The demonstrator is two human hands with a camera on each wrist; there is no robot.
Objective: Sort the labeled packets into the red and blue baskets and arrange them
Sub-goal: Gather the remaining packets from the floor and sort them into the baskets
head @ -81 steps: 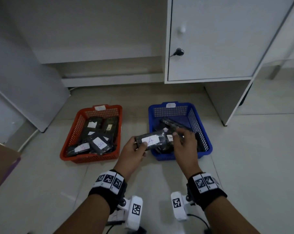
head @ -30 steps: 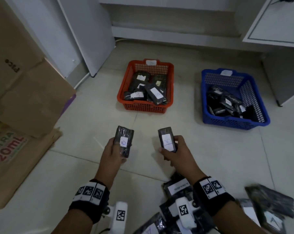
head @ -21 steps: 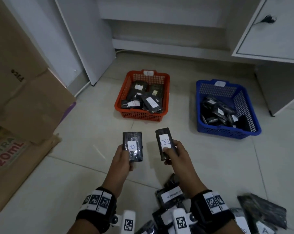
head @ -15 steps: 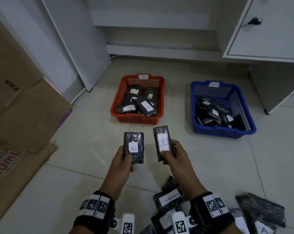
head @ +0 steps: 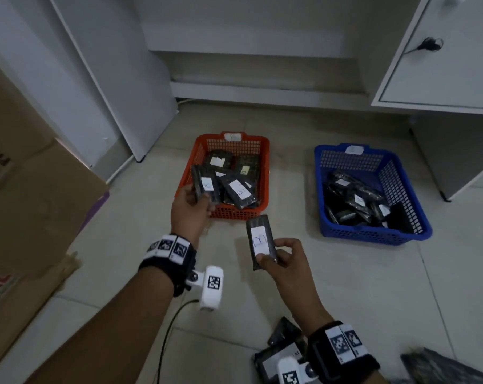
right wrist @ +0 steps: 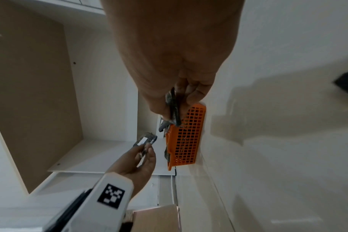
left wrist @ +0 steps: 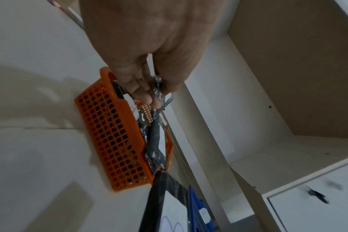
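My left hand [head: 192, 206] pinches a black packet with a white label [head: 205, 185] over the near left corner of the red basket [head: 265, 173]. In the left wrist view that hand [left wrist: 149, 87] grips the packet's crinkled end [left wrist: 158, 87] above the basket [left wrist: 109, 133]. My right hand [head: 282, 259] holds a second black packet [head: 261, 242], labelled B, upright just in front of the red basket; its end [right wrist: 174, 108] shows in the right wrist view. The blue basket [head: 401, 173] to the right holds several packets.
Several more black packets [head: 279, 358] lie on the tiled floor by my right wrist. A cardboard box [head: 27, 195] stands at the left. White cabinet panels [head: 110, 79] and a cabinet door [head: 442, 51] rise behind the baskets.
My left hand has carried its packet forward from mid-floor to the red basket's near corner. My right hand still holds the B packet and has moved a little toward the basket.
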